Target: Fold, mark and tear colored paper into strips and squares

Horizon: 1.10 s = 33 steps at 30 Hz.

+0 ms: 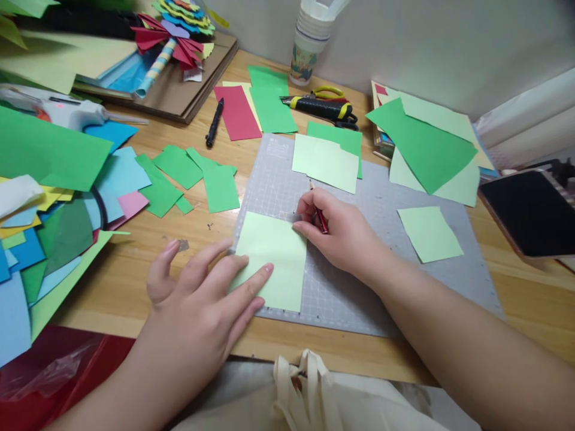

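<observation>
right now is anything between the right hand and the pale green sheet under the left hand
Nothing visible: the right hand, holding a pencil, is at the far right corner of the pale green sheet. The left hand lies over its left side.

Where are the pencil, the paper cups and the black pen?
Pencil (322, 221): head view, on its dark red body.
Paper cups (303, 58): head view, printed lower side.
Black pen (215, 123): head view, mid-barrel.

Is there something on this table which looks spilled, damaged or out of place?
Nothing looks spilled. One greyish patch near the left hand stands out against the yellowish wooden table; whether stain or damage, I cannot tell.
</observation>
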Available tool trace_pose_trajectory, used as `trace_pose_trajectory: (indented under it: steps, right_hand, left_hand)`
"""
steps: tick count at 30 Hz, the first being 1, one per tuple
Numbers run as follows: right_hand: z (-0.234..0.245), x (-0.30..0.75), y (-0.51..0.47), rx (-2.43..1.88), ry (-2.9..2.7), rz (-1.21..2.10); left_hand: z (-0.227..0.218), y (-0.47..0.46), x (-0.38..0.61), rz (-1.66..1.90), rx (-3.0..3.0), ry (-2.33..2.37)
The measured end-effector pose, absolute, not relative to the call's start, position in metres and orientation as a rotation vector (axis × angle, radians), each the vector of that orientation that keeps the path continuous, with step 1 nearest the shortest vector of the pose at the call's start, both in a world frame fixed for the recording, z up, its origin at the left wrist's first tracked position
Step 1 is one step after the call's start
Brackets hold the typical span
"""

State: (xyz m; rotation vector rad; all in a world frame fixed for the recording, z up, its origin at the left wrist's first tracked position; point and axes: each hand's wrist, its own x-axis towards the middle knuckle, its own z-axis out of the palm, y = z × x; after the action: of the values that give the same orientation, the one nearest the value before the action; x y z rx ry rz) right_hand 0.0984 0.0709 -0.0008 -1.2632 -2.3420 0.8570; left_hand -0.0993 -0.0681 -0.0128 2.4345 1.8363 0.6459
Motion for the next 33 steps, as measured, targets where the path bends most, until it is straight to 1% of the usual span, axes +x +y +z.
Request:
trace_pose_trajectory:
  steps: [22,33]
  right_hand:
    - [-0.0021,0.1006,0.0726,-1.247,-2.312,0.901]
    - [-0.0016,0.0992,0.0725,-1.271,-2.326,0.908]
  left_hand:
    - [-0.0093,-0.0671,-0.1010,0.659,2.399,1.847]
    - [-0.0085,-0.0653,-0.0982,0.783,2.389,1.861]
